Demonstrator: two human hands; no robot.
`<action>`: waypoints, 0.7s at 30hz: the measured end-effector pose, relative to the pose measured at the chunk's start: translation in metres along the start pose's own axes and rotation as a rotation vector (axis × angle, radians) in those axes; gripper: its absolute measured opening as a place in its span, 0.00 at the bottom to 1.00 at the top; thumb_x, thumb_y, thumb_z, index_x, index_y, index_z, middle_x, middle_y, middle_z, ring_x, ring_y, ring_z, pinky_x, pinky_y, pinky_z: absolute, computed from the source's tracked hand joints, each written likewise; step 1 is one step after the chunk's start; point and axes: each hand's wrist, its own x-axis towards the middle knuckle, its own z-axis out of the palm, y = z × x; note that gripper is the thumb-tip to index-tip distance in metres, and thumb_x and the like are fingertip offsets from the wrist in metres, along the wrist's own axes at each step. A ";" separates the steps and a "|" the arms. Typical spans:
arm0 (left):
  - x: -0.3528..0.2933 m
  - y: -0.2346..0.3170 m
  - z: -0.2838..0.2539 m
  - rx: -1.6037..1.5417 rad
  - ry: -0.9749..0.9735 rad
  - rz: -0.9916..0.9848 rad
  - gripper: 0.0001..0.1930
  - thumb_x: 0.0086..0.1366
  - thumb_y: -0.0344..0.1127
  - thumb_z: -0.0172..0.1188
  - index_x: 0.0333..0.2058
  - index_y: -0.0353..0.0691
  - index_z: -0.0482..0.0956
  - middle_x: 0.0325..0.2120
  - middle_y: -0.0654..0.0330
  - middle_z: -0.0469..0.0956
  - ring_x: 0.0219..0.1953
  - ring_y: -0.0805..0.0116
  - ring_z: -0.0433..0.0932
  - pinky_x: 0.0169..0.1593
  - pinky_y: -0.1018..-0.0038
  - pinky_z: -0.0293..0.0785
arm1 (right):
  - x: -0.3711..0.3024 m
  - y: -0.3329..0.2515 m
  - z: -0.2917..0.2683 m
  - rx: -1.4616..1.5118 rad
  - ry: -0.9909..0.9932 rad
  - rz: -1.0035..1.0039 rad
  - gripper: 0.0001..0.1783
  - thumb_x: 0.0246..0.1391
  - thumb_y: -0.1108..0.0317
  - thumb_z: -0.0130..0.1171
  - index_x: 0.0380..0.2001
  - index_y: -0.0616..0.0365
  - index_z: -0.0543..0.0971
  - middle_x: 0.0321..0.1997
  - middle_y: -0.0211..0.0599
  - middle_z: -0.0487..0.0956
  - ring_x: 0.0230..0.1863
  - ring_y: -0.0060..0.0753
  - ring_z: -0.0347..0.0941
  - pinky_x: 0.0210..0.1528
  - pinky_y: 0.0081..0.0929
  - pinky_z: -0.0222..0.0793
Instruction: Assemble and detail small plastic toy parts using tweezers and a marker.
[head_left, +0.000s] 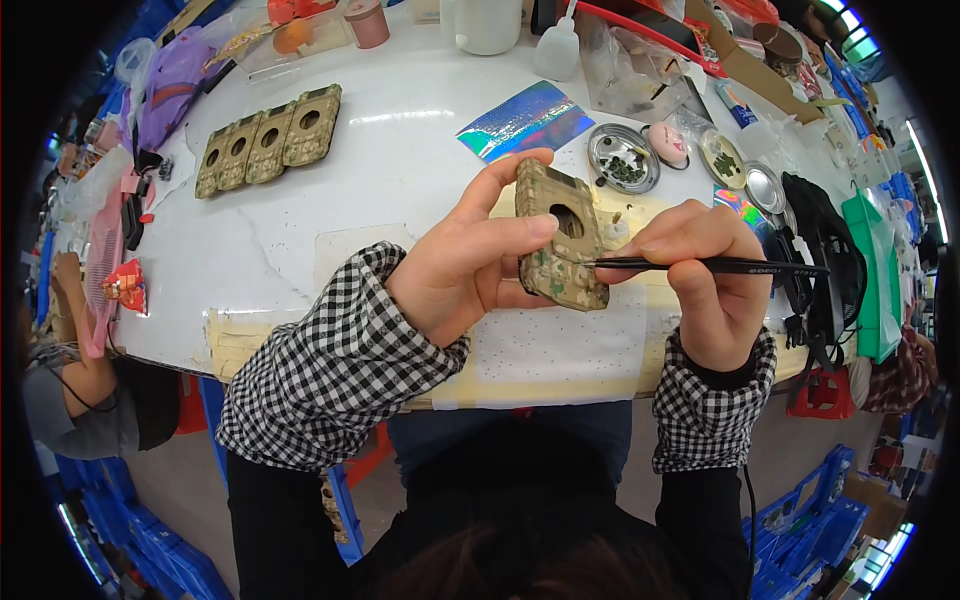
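My left hand (470, 265) grips a camouflage-patterned phone case (560, 235) with a round hole near its top, holding it up above the white table (400, 170). In my right hand (705, 275) is a pair of black tweezers (700, 265), its tip touching the case's lower right side. Both forearms wear black-and-white checked sleeves.
A row of several similar camouflage cases (268, 140) lies at the table's far left. A shiny holographic sheet (525, 120), small round metal dishes (622, 158) with dark bits, bottles, bags and a black fan (825, 265) crowd the back and right. Another person (85, 390) sits at the left.
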 end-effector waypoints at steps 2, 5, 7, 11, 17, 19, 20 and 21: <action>0.000 -0.001 -0.001 -0.006 -0.004 -0.002 0.34 0.65 0.39 0.48 0.65 0.45 0.43 0.57 0.50 0.63 0.54 0.58 0.73 0.54 0.59 0.74 | 0.000 0.000 0.000 0.004 0.001 0.001 0.08 0.59 0.71 0.54 0.36 0.68 0.75 0.35 0.43 0.77 0.37 0.32 0.76 0.41 0.26 0.74; 0.000 -0.001 0.000 -0.011 0.000 0.002 0.34 0.65 0.38 0.48 0.65 0.46 0.43 0.57 0.50 0.64 0.54 0.58 0.73 0.54 0.59 0.74 | 0.000 0.000 0.000 0.001 -0.003 -0.001 0.08 0.59 0.71 0.54 0.36 0.68 0.75 0.35 0.43 0.76 0.36 0.32 0.76 0.40 0.27 0.74; 0.000 -0.001 0.000 -0.012 0.003 0.002 0.33 0.65 0.38 0.48 0.65 0.46 0.43 0.57 0.50 0.64 0.53 0.58 0.73 0.54 0.58 0.75 | 0.000 0.000 0.000 0.002 -0.005 -0.003 0.08 0.59 0.71 0.54 0.36 0.68 0.74 0.35 0.43 0.76 0.36 0.32 0.76 0.41 0.27 0.74; 0.000 0.000 -0.001 -0.020 -0.007 -0.006 0.33 0.65 0.37 0.48 0.65 0.46 0.43 0.57 0.50 0.63 0.54 0.58 0.73 0.54 0.59 0.75 | -0.001 0.001 0.001 0.025 0.016 -0.007 0.08 0.59 0.72 0.54 0.36 0.68 0.74 0.35 0.44 0.76 0.36 0.32 0.77 0.40 0.27 0.74; 0.000 -0.004 -0.004 -0.125 -0.013 -0.014 0.32 0.66 0.35 0.48 0.65 0.44 0.44 0.58 0.50 0.63 0.55 0.59 0.72 0.55 0.61 0.74 | -0.003 0.002 0.005 0.004 0.111 0.008 0.08 0.59 0.71 0.54 0.35 0.67 0.74 0.34 0.43 0.77 0.38 0.33 0.76 0.42 0.28 0.72; 0.001 -0.005 -0.005 -0.136 -0.009 -0.011 0.32 0.66 0.35 0.48 0.64 0.44 0.45 0.58 0.51 0.63 0.55 0.59 0.72 0.55 0.63 0.74 | -0.004 0.003 0.002 -0.102 0.119 -0.015 0.08 0.59 0.70 0.55 0.34 0.66 0.75 0.34 0.42 0.77 0.40 0.34 0.75 0.44 0.29 0.70; 0.001 -0.005 -0.006 -0.137 -0.014 -0.009 0.31 0.66 0.35 0.48 0.64 0.43 0.45 0.58 0.51 0.63 0.55 0.59 0.72 0.55 0.64 0.74 | -0.002 0.004 0.002 -0.139 0.104 -0.049 0.09 0.60 0.68 0.54 0.33 0.65 0.73 0.34 0.45 0.77 0.39 0.37 0.75 0.44 0.31 0.70; 0.001 -0.005 -0.007 -0.139 -0.020 -0.008 0.31 0.66 0.35 0.48 0.64 0.43 0.45 0.58 0.51 0.63 0.55 0.60 0.72 0.55 0.64 0.74 | 0.001 0.004 0.003 -0.177 0.089 -0.083 0.11 0.60 0.65 0.52 0.33 0.65 0.72 0.33 0.47 0.77 0.38 0.39 0.75 0.43 0.33 0.71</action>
